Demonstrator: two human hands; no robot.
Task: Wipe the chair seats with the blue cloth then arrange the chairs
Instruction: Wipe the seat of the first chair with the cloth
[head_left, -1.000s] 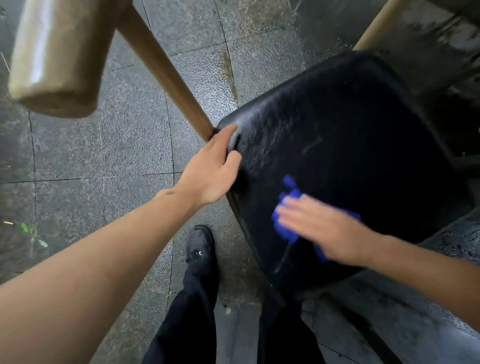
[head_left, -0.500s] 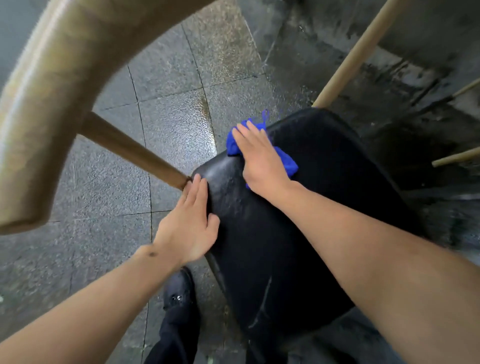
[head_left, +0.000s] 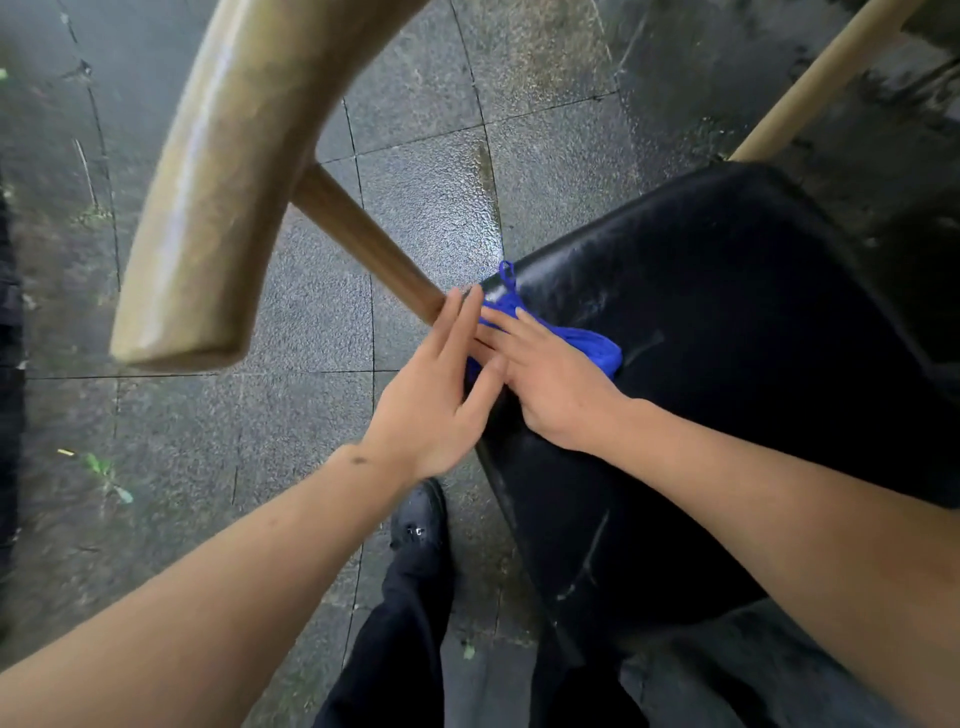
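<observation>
At upper left the curved wooden backrest (head_left: 208, 197) looms large, its spindle (head_left: 363, 244) running down to the seat corner at centre. Your left hand (head_left: 436, 395) lies flat-fingered against that edge, as before, steadying and gripping nothing. Just right, your right hand (head_left: 550, 384) has swept the blue cloth (head_left: 592, 345) back from the far edge into this near corner, fingers straight, pressing it onto the black seat (head_left: 727, 322). Corner nearly covered, probably; blur hides detail.
</observation>
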